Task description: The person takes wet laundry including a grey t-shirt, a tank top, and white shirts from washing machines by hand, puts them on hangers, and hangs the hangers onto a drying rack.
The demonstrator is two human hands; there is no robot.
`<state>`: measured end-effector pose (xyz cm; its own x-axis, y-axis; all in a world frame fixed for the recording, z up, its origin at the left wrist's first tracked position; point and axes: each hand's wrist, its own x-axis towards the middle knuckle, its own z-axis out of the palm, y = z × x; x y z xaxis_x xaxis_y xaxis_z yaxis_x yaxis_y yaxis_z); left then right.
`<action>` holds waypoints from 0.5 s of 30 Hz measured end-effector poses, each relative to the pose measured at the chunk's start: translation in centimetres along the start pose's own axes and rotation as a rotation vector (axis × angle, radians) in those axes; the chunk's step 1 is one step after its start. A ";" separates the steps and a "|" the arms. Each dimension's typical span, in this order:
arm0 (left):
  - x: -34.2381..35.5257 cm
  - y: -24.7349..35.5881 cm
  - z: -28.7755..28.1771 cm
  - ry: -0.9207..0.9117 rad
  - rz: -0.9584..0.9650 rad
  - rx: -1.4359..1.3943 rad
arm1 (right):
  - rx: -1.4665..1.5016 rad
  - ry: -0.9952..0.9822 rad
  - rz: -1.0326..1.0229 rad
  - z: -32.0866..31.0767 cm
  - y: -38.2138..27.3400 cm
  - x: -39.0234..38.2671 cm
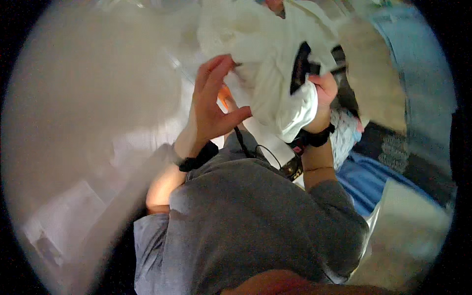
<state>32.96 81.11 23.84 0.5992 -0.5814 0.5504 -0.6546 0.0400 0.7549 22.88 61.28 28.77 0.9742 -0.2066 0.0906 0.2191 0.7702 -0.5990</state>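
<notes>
A cream-white garment (263, 64) hangs in front of me, blurred by motion. Its near edge is caught in my right hand (325, 91), whose fingers are closed on the cloth. My left hand (211, 101) is raised at the garment's left side, with thumb and fingers spread and nothing held between them. A dark piece (300, 69) shows against the white cloth beside my right hand; I cannot make out what it is. Black bands (199, 156) circle both wrists.
To the right lie several clothes: a tan piece (376, 73), light-blue denim (418, 54), a blue garment (378, 179) and a patterned white cloth (344, 135). A pale sheet-like thing (408, 231) stands at the lower right. A thin dark cable (269, 151) hangs by my waist.
</notes>
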 end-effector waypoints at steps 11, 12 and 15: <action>-5.0 10.2 1.2 -0.335 -0.556 -0.263 | -0.460 0.259 0.090 3.3 4.0 -13.5; -5.5 9.8 1.9 -0.311 -0.522 -0.291 | -0.496 0.258 0.095 2.4 4.5 -14.1; -6.5 10.1 4.7 -0.253 -0.488 -0.292 | -0.824 0.250 0.068 0.9 3.9 -16.3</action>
<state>20.28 81.48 26.16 0.6464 -0.7618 0.0423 -0.1581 -0.0794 0.9842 7.87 68.24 25.68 0.9220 -0.3774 -0.0862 -0.0425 0.1227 -0.9915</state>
